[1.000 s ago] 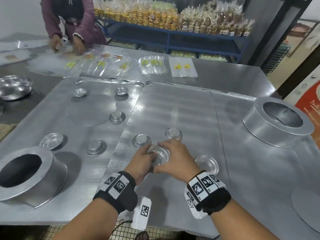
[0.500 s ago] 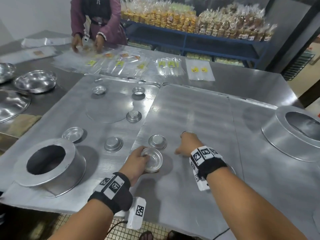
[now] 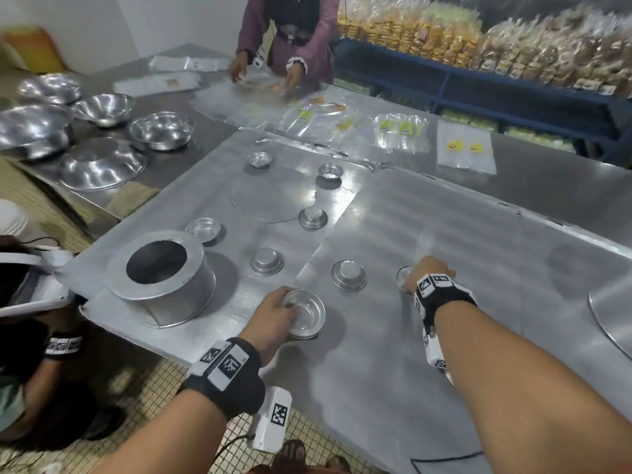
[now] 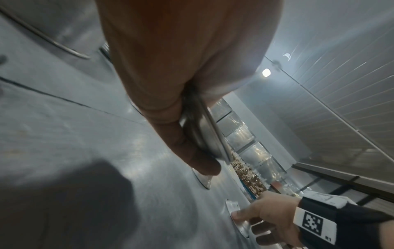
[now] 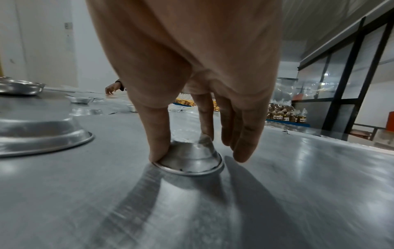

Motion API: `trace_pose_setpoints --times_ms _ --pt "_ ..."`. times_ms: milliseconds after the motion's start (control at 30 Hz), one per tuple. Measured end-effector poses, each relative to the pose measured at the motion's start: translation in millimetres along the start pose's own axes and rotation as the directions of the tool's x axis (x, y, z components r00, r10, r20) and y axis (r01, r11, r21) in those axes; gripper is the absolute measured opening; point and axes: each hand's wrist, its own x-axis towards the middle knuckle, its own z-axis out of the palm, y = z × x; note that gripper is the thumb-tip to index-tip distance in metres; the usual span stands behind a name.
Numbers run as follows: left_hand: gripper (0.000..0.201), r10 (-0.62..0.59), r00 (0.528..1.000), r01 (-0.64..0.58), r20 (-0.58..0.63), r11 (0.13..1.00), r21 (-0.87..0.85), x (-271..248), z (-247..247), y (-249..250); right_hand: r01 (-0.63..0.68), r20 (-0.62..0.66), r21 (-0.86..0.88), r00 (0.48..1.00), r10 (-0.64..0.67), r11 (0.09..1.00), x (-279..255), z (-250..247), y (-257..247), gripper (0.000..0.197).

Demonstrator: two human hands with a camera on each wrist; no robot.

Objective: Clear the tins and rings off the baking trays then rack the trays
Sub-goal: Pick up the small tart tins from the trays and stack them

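Two hands busy: my left hand (image 3: 273,318) grips an upturned small tin (image 3: 305,313) above the near baking tray (image 3: 376,388), while my right hand (image 3: 431,273) pinches an inverted tin (image 5: 188,157) resting on that tray.

Forearms bare on both sides, no sleeves in view. Left hand (image 3: 273,318): wrist wrapped in a black fabric band (image 3: 227,381) carrying white rectangular tags printed with black square-code markers, two visible on top. A white boxy unit (image 3: 272,417) hangs under the left wrist, one black-and-white square marker on its face; a thin dark cable (image 3: 232,444) trails from it. Right hand (image 3: 429,270): same black band (image 3: 444,302), white marker tags across the top, and a white block (image 3: 432,350) along the inner side with small square codes. In the left wrist view one right-band marker reads clearly, black pattern on white.
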Motion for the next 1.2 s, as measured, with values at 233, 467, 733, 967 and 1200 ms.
trace_pose_setpoints --times_ms 233,467,733,967,1200 --pt "0.027 -0.022 0.997 0.022 -0.075 1.000 -0.010 -17.1 -9.7 -7.6 0.102 -0.089 0.063 0.991 -0.096 0.993 -5.4 -6.2 2.3 0.019" --pt "0.029 -0.026 0.992 0.025 -0.122 1.000 -0.012 -25.0 -4.6 -9.1 0.188 -0.144 0.274 0.978 -0.153 0.943 -30.9 -14.9 -8.2 0.059" --pt "0.023 -0.026 0.993 0.007 -0.117 0.987 -0.161 -22.5 9.6 -4.0 0.530 -0.329 0.614 0.845 -0.421 0.584 -107.7 -19.6 -15.6 0.068" --pt "0.051 -0.067 0.997 0.058 -0.025 0.962 -0.267 -13.0 13.5 1.6 0.607 -0.329 0.734 0.709 -0.624 0.304 -152.1 6.4 -18.5 0.066" --pt "0.041 -0.005 0.999 0.011 0.051 0.991 -0.132 1.5 4.3 6.9 0.607 -0.234 0.706 0.687 -0.688 0.366 -168.9 26.7 -28.9 0.067"
